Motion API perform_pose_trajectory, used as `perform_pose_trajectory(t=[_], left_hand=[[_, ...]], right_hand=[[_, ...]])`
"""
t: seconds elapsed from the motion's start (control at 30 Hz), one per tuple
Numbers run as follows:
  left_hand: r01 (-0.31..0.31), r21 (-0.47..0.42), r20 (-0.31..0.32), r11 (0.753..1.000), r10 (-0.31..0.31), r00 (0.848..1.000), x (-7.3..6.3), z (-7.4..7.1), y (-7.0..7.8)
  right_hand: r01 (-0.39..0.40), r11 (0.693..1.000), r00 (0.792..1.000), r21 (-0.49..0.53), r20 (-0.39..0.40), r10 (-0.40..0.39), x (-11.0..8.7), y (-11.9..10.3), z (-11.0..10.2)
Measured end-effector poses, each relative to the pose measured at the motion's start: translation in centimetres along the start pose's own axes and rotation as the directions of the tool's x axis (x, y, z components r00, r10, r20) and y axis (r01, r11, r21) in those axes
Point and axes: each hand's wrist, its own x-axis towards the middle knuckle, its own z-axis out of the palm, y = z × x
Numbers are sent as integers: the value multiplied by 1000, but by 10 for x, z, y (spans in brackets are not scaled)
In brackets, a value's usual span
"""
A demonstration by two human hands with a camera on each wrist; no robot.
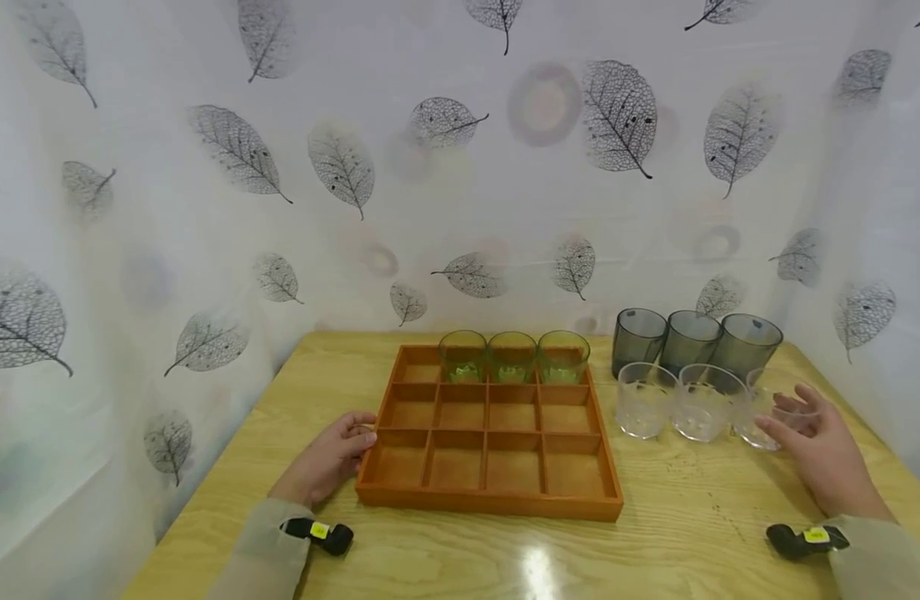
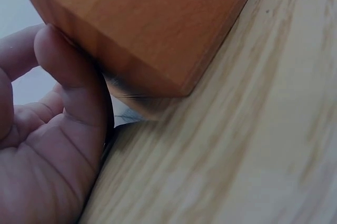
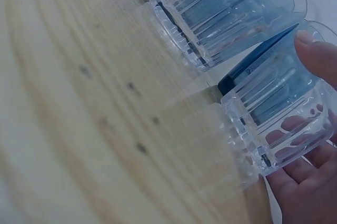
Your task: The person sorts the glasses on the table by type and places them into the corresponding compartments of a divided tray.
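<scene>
An orange-brown wooden tray [image 1: 490, 505] with square compartments lies on the table. My left hand [image 1: 332, 457] rests at its left side, thumb and fingertips against the outer wall near the corner of the tray [image 2: 142, 34]. On the right, my right hand [image 1: 827, 442] is around the rightmost clear glass [image 1: 760, 421], the thumb on its near side and the fingers [image 3: 295, 174] showing through and behind the glass. Two more clear glasses [image 1: 643, 408] [image 1: 702, 412] stand in a row to its left. Three green glasses [image 1: 463, 358] [image 1: 512, 358] [image 1: 563, 358] occupy back-row compartments.
Three taller grey glasses [image 1: 638, 342] [image 1: 688, 342] [image 1: 748, 342] stand behind the clear ones, close together. A leaf-patterned curtain [image 1: 445, 192] hangs at the back and sides of the light wooden table [image 1: 460, 554].
</scene>
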Motion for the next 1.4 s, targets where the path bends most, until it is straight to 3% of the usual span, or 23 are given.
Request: perform_pose_trajectory(t=[0.5, 0.73, 1.13, 1.4], left_hand=[[13, 6, -24, 1000, -13, 1000, 1, -1, -3], [7, -8, -13, 1000, -7, 1000, 2, -1, -3], [-14, -8, 12, 1000, 14, 1000, 1, 0, -4], [-14, -1, 3, 1000, 14, 1000, -1, -1, -3]], right_hand=[[-7, 1000, 992, -27, -125, 4, -4, -14, -4], [28, 999, 989, 29, -145, -23, -4, -24, -13], [49, 998, 976, 28, -215, -42, -11, -57, -27], [74, 997, 984, 7, -166, -72, -11, -93, -23]])
